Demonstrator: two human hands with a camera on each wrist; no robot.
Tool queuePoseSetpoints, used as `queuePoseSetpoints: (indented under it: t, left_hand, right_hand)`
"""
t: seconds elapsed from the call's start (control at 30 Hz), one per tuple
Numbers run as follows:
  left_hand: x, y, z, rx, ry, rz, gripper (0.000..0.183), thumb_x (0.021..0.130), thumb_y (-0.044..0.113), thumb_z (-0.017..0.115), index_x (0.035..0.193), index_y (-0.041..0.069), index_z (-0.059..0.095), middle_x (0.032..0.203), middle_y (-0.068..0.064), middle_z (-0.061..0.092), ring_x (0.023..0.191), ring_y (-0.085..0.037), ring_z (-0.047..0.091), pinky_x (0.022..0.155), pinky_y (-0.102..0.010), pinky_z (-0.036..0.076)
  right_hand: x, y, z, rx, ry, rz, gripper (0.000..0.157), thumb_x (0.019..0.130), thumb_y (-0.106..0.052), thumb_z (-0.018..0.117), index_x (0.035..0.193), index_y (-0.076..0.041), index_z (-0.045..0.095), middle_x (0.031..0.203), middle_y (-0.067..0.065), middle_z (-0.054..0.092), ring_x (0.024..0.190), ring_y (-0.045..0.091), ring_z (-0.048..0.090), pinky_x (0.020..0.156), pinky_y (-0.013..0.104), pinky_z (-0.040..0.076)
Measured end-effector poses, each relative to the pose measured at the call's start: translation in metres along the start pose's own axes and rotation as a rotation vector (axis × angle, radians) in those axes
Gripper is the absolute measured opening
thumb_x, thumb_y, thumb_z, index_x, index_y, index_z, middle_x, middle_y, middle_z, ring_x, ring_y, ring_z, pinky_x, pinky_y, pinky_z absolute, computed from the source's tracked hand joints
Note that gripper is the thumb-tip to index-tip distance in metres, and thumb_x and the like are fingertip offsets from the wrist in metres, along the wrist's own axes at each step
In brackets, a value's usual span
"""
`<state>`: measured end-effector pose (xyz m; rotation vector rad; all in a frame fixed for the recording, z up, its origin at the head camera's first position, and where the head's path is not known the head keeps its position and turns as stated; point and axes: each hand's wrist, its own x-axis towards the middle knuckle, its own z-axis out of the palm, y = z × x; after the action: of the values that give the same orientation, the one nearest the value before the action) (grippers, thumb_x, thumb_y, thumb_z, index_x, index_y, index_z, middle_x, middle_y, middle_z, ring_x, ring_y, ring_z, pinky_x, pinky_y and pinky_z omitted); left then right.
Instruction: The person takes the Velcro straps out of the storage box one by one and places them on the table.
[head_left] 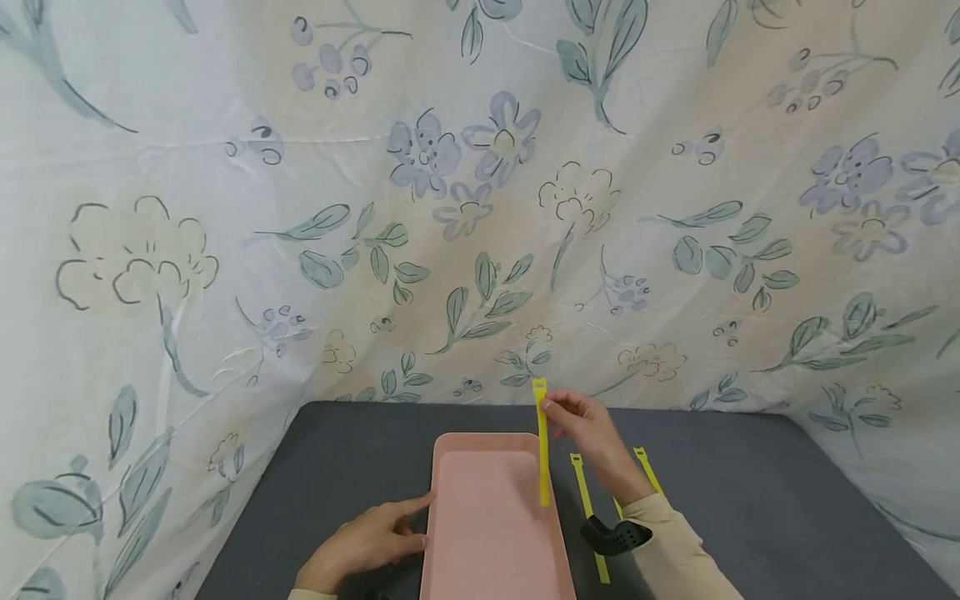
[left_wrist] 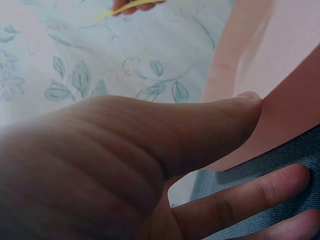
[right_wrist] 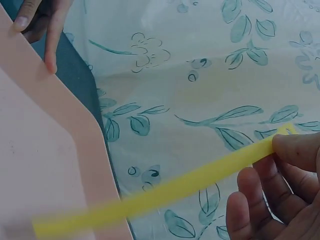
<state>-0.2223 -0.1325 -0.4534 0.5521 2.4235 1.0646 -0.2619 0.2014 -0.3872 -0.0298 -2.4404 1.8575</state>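
Note:
My right hand (head_left: 592, 437) pinches a yellow cable strap (head_left: 542, 450) between thumb and fingers, close to its slotted head. The strap hangs down over the right rim of a pink tray (head_left: 491, 525); in the right wrist view its blurred tail (right_wrist: 75, 222) reaches across that rim. My left hand (head_left: 363, 542) touches the tray's left edge with index finger and thumb, fingers fairly straight. The left wrist view shows the thumb (left_wrist: 215, 125) against the rim.
More yellow straps lie on the dark table (head_left: 360, 450) right of the tray: one (head_left: 582, 486) beside it, another (head_left: 648, 470) farther right, partly hidden by my right arm and black wristband (head_left: 611, 537). A floral cloth (head_left: 480, 208) hangs behind and around the table.

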Motion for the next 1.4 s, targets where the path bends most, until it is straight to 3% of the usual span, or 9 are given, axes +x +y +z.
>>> queuePoseSetpoints:
  t: [0.23,0.63,0.77,1.0,1.17,1.3,1.4]
  left_hand:
    - [0.000,0.000,-0.002,-0.010,-0.007,0.003,0.063,0.094,0.030,0.071,0.152,0.016,0.049,0.077,0.000,0.065,0.063,-0.017,0.058,0.057,-0.036,0.037]
    - [0.002,-0.005,0.002,0.005,-0.024,0.008,0.066,0.093,0.036,0.072,0.152,0.016,0.049,0.077,0.004,0.064,0.063,-0.013,0.059,0.058,-0.035,0.038]
    - [0.000,-0.001,0.001,0.001,-0.004,0.006,0.063,0.094,0.031,0.072,0.151,0.016,0.050,0.077,0.002,0.065,0.063,-0.015,0.058,0.059,-0.036,0.038]
    - [0.001,-0.002,0.002,-0.014,-0.014,0.005,0.062,0.095,0.029,0.071,0.151,0.016,0.050,0.078,0.000,0.065,0.064,-0.017,0.058,0.058,-0.036,0.038]
    - [0.000,0.000,0.000,-0.015,-0.022,0.010,0.064,0.094,0.032,0.072,0.151,0.014,0.050,0.076,0.001,0.064,0.063,-0.015,0.058,0.058,-0.035,0.037]
    - [0.003,-0.004,-0.001,0.021,-0.027,0.016,0.065,0.094,0.035,0.072,0.152,0.016,0.049,0.077,0.004,0.065,0.063,-0.014,0.059,0.061,-0.038,0.038]
    - [0.010,-0.016,0.002,0.020,-0.025,0.013,0.067,0.093,0.039,0.072,0.152,0.022,0.049,0.078,0.004,0.066,0.064,-0.015,0.060,0.061,-0.040,0.039]
  right_hand:
    - [-0.001,0.000,-0.005,0.051,-0.030,-0.003,0.032,0.101,-0.032,0.064,0.118,-0.004,0.064,0.101,0.001,0.071,0.099,0.022,0.067,0.085,0.038,0.054]
    - [0.000,-0.003,-0.025,0.098,-0.002,0.023,0.037,0.101,-0.038,0.063,0.119,-0.005,0.061,0.101,-0.005,0.072,0.100,0.019,0.069,0.088,0.036,0.054]
    - [0.000,-0.007,-0.035,0.116,-0.014,-0.007,0.041,0.102,-0.041,0.059,0.121,-0.006,0.057,0.101,-0.006,0.070,0.097,0.016,0.069,0.090,0.034,0.053]
    - [-0.002,-0.013,-0.061,0.073,0.016,-0.045,0.040,0.106,-0.039,0.054,0.125,-0.005,0.052,0.103,-0.003,0.068,0.091,0.011,0.068,0.081,0.027,0.054]
    - [-0.005,-0.016,-0.081,0.038,0.035,-0.060,0.040,0.104,-0.044,0.054,0.124,-0.009,0.053,0.101,-0.009,0.067,0.091,0.010,0.066,0.082,0.027,0.054]
    - [-0.008,-0.017,-0.095,0.017,0.052,-0.085,0.040,0.104,-0.045,0.055,0.122,-0.010,0.056,0.100,-0.013,0.067,0.091,0.009,0.064,0.081,0.026,0.054]
    - [-0.009,-0.018,-0.103,-0.005,0.080,-0.094,0.043,0.103,-0.044,0.056,0.124,-0.007,0.057,0.098,-0.016,0.067,0.090,0.008,0.063,0.080,0.025,0.053]
